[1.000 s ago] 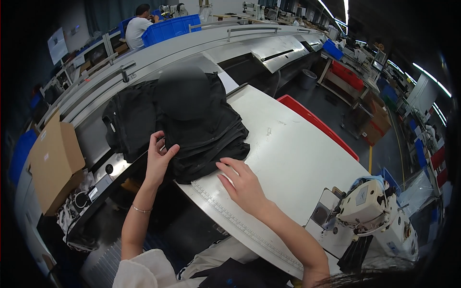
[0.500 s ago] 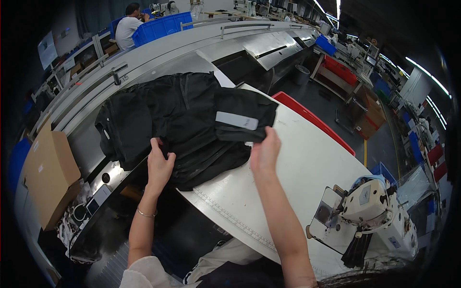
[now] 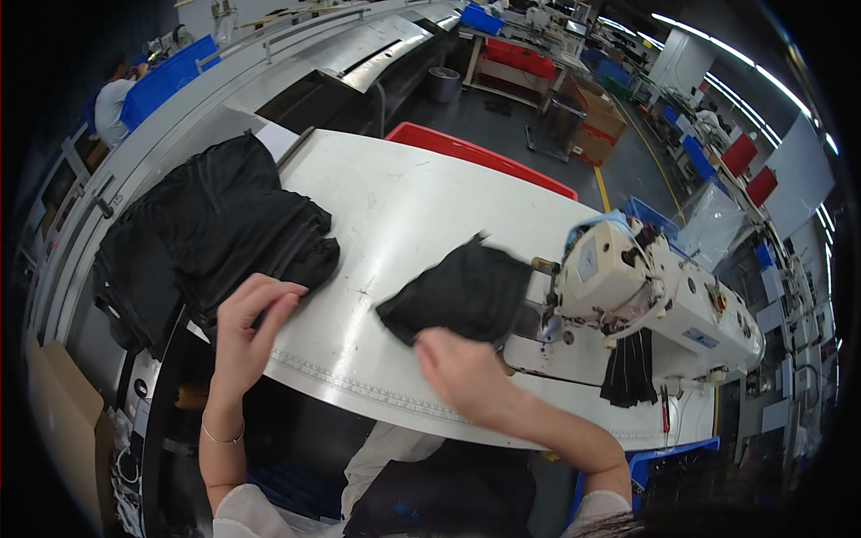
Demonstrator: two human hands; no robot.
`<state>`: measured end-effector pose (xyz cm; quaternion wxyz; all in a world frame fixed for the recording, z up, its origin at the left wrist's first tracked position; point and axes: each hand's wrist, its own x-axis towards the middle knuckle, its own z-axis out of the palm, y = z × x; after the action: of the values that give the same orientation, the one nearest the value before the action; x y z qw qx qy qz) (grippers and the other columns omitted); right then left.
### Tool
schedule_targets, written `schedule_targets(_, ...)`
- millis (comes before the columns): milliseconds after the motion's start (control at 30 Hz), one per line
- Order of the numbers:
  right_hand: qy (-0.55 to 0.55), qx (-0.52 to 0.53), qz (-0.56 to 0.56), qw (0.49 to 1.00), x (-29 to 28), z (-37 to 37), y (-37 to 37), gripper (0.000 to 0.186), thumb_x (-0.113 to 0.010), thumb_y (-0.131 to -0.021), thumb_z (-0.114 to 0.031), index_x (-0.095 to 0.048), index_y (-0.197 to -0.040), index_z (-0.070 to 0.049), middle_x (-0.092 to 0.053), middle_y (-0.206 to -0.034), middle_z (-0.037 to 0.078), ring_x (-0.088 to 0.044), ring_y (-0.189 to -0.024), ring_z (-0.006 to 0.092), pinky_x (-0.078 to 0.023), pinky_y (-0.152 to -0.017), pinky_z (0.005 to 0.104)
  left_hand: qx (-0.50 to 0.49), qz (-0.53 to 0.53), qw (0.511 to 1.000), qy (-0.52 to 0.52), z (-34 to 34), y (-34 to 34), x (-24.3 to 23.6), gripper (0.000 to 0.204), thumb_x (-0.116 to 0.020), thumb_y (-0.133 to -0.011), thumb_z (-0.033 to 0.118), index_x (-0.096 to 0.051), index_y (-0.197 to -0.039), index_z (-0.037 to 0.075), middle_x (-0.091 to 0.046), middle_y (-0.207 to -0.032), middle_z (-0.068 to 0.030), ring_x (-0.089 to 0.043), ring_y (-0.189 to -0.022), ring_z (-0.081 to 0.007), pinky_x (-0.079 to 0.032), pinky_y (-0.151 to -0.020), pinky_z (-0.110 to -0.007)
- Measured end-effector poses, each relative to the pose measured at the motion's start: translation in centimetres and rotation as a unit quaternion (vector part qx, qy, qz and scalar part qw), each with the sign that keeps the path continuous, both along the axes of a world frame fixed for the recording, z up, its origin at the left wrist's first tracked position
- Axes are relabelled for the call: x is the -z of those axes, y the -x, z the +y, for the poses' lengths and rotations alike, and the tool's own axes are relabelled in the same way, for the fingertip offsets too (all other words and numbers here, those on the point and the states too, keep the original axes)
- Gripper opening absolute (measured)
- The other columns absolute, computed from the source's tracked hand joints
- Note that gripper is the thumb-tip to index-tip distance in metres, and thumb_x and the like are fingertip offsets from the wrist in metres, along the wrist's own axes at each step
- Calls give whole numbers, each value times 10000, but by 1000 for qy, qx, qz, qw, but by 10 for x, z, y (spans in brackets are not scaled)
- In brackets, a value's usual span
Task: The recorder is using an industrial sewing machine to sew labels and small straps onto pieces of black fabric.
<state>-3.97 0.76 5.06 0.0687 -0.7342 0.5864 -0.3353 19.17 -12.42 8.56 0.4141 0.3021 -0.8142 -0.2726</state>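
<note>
1. Head view: below the hands, a pale sleeve (image 3: 260,511) is seen at the left forearm, and a thin bracelet (image 3: 222,438) is worn at the left wrist.
2. The left hand (image 3: 240,336) is held half-curled beside the near edge of a pile of black garments (image 3: 211,215); a narrow gap is left between thumb and fingers, and nothing is seen gripped.
3. The right hand (image 3: 462,372) is blurred. Its fingers are placed at the near edge of a separate black cloth piece (image 3: 466,291); whether the cloth is pinched or only touched cannot be told.
4. The cloth piece is located on the white table (image 3: 386,197), to the right of the pile and just beside a cream sewing machine (image 3: 610,269). A bundle of black strips (image 3: 630,368) is seen hanging at the machine's near side.
5. A printed measuring scale (image 3: 359,387) is carried along the table's near edge.
6. Past the far table edge, a red tray (image 3: 484,161) is seen.
7. Farther off, a grey waste bin (image 3: 443,86) and an open cardboard box (image 3: 596,130) are noted on the floor; at upper left, a person (image 3: 112,109) in white is seated by a blue bin (image 3: 170,81).
</note>
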Motion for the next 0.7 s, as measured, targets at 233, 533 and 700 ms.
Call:
schedule_targets(233, 45, -45, 316, 947, 52, 39, -63, 255, -546, -772, -172, -544, -941, 18, -616, -948, 233, -636, -886, 310, -509, -773, 347, 355, -269, 894, 44, 48, 145, 51, 315, -619, -873, 236, -592, -1015, -44, -550, -830, -146, -593, -697, -278, -491, -632, -346)
schedule_targets(533, 219, -181, 236, 929, 45, 89, 12, 373, -547, -758, -181, -596, -1067, 21, -611, -1088, 141, -549, -1099, 240, -416, -990, 384, 193, -215, 955, -73, 50, 142, 59, 145, -630, -797, 56, -560, -906, -9, -588, -706, -172, -612, -636, -318, -489, -583, -364)
schedule_targets(700, 206, -61, 398, 892, 49, 37, 62, 419, -536, -741, -143, -580, -1097, 74, -599, -1106, 177, -505, -1151, 300, -324, -1070, 426, 67, -212, 972, 77, 69, 135, 13, 87, -626, -824, 83, -611, -878, 18, -571, -669, -113, -581, -613, -283, -447, -552, -388)
